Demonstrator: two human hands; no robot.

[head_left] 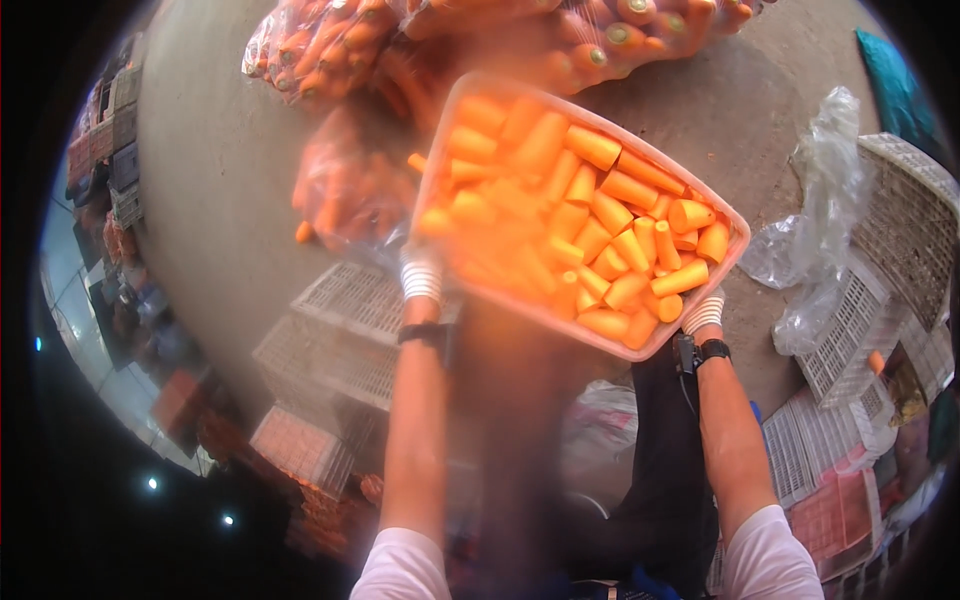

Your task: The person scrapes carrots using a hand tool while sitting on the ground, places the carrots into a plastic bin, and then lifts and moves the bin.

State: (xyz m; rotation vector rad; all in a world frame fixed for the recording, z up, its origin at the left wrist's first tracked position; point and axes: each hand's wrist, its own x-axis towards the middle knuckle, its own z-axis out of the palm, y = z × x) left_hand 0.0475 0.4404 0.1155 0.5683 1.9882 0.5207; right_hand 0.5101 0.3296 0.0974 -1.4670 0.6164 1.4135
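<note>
A pale pink plastic tub (738, 240) is held up in front of me, tilted with its right end lower. It is full of cut, peeled orange carrot pieces (628, 190). My left hand (420, 268), in a white glove, grips the tub's lower left side. My right hand (704, 312), gloved too, grips its lower right corner. The fingers of both hands are mostly hidden by the tub. A blurry haze covers the tub's left half, so the pieces there show poorly.
Clear bags of whole carrots (330, 45) lie on the floor beyond the tub, with a smaller carrot bag (350, 185) at left. Plastic crates (335, 320) stand by my left arm. More crates (820, 440) and crumpled clear plastic (825, 200) are at right.
</note>
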